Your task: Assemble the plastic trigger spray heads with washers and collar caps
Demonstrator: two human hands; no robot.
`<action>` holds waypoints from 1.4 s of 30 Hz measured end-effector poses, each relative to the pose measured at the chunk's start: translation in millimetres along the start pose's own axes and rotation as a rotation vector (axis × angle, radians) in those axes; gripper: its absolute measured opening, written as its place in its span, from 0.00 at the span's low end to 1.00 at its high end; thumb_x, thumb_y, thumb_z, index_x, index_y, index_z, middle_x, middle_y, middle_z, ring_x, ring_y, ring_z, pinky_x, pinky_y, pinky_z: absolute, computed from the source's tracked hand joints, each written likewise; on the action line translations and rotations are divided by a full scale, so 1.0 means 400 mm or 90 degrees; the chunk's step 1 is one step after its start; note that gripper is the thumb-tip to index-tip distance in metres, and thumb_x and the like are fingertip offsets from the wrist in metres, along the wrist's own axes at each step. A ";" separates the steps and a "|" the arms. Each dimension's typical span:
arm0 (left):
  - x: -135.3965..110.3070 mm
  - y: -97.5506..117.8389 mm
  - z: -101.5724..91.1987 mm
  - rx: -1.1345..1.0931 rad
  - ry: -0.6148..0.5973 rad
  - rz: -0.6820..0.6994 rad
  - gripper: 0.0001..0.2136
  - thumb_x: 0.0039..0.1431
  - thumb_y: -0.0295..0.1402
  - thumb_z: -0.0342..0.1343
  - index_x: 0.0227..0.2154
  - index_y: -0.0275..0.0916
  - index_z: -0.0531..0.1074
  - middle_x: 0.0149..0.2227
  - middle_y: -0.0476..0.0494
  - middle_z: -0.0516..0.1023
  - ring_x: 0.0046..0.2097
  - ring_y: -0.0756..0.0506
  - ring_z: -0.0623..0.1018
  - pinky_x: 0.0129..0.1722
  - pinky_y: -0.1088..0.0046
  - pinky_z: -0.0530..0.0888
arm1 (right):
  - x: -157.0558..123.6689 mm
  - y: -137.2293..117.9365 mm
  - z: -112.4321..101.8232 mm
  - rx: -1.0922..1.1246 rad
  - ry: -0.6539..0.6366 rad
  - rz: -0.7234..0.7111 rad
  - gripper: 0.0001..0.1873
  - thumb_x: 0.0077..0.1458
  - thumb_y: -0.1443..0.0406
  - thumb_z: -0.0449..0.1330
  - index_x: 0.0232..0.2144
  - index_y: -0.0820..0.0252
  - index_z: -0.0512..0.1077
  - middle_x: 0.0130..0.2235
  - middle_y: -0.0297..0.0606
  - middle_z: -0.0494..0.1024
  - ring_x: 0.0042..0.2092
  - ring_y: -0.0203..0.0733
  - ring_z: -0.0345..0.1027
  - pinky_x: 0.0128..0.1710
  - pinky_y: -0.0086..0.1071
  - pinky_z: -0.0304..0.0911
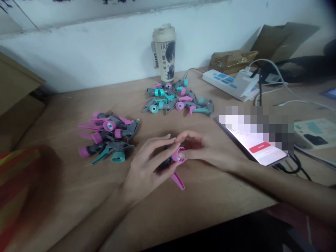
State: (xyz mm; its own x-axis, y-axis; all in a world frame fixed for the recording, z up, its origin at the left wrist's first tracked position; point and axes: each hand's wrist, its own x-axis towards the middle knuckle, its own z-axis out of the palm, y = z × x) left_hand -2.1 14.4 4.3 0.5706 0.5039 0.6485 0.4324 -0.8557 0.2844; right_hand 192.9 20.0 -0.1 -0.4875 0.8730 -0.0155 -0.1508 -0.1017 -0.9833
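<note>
A: Item in hand?
B: One grey plastic spray trigger head with pink collar and lever (176,161), low over the wooden worktop (210,196). Left hand (147,168) cradles it; right hand (207,150) fingers pinch the collar.
A: Stock?
B: Pink-and-teal pile left (109,136), second pile (177,98) behind, before the beige cup (164,52). Sorted or pending, I cannot tell.

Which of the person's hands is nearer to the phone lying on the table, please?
The right hand. It rests just left of the phone, fingers on the pink-capped sprayer head. The left hand holds the same piece from the far side, further from the phone.
</note>
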 end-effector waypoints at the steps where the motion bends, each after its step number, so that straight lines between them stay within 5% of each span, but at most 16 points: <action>1: 0.000 -0.001 0.001 -0.008 0.000 0.004 0.19 0.52 0.24 0.60 0.48 0.40 0.68 0.46 0.42 0.73 0.49 0.44 0.73 0.48 0.62 0.73 | 0.001 0.004 -0.001 0.002 -0.002 -0.002 0.13 0.46 0.66 0.65 0.36 0.58 0.69 0.38 0.32 0.73 0.42 0.34 0.67 0.46 0.32 0.61; 19: -0.007 -0.009 0.012 0.049 -0.037 -0.019 0.18 0.51 0.25 0.60 0.46 0.42 0.70 0.44 0.44 0.76 0.45 0.44 0.72 0.45 0.63 0.73 | 0.014 0.037 -0.004 0.050 -0.013 0.023 0.10 0.45 0.69 0.63 0.33 0.59 0.68 0.34 0.31 0.71 0.39 0.33 0.66 0.42 0.31 0.65; 23: -0.002 -0.005 0.006 0.014 0.000 -0.100 0.14 0.51 0.29 0.61 0.43 0.44 0.73 0.48 0.42 0.72 0.49 0.42 0.72 0.48 0.60 0.71 | 0.010 0.025 -0.004 0.083 -0.017 0.023 0.07 0.48 0.65 0.63 0.32 0.58 0.69 0.34 0.31 0.72 0.40 0.34 0.68 0.42 0.32 0.67; 29: -0.008 -0.015 0.011 -0.140 -0.060 -0.203 0.15 0.51 0.31 0.62 0.43 0.41 0.71 0.45 0.44 0.74 0.48 0.45 0.74 0.49 0.65 0.71 | 0.009 0.014 -0.004 0.044 0.011 0.037 0.10 0.46 0.63 0.65 0.31 0.59 0.69 0.33 0.32 0.73 0.37 0.32 0.70 0.39 0.29 0.69; 42: -0.007 -0.001 0.017 -0.138 -0.067 -0.178 0.12 0.52 0.30 0.61 0.41 0.42 0.73 0.44 0.43 0.74 0.48 0.44 0.74 0.48 0.63 0.72 | 0.011 0.050 0.007 0.214 -0.004 0.086 0.10 0.46 0.68 0.63 0.31 0.58 0.64 0.31 0.28 0.70 0.34 0.32 0.69 0.39 0.35 0.71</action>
State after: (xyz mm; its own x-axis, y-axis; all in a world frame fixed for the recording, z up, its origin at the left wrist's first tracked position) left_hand 0.9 14.1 -2.5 0.5249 0.7215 0.4516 0.4303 -0.6827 0.5906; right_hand 185.5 20.5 -19.3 -0.5275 0.8380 -0.1396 -0.3586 -0.3686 -0.8576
